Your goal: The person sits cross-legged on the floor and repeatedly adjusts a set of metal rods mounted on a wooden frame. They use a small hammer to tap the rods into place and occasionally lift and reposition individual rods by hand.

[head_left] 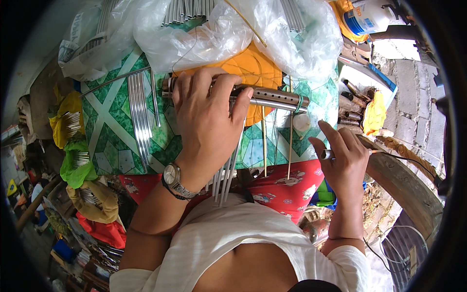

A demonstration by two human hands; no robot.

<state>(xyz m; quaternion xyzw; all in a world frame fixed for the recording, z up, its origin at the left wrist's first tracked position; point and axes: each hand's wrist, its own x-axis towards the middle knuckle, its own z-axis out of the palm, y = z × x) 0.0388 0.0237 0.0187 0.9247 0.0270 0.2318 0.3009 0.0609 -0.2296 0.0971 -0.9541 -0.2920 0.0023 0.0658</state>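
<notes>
My left hand (206,114), with a watch at the wrist, lies over a dark brown tube (273,94) with a row of small holes. Its fingers curl over the tube's far side, and the thumb rests on the near side. A shiny metal rod (275,104) runs along the tube, with green string tied round their right end. Under this palm, several thin metal tubes (224,181) stick out past the table's near edge. My right hand (346,153) is raised at the table's right edge, closed loosely round a slim corded tool (327,154); its index finger points out.
Several silver tubes (138,114) lie at left on the green patterned tablecloth (109,141). Clear plastic bags (194,46) with more tubes line the far side, beside an orange cloth (265,63). Thin sticks (290,141) cross the near edge. A curved wooden beam (404,180) stands right.
</notes>
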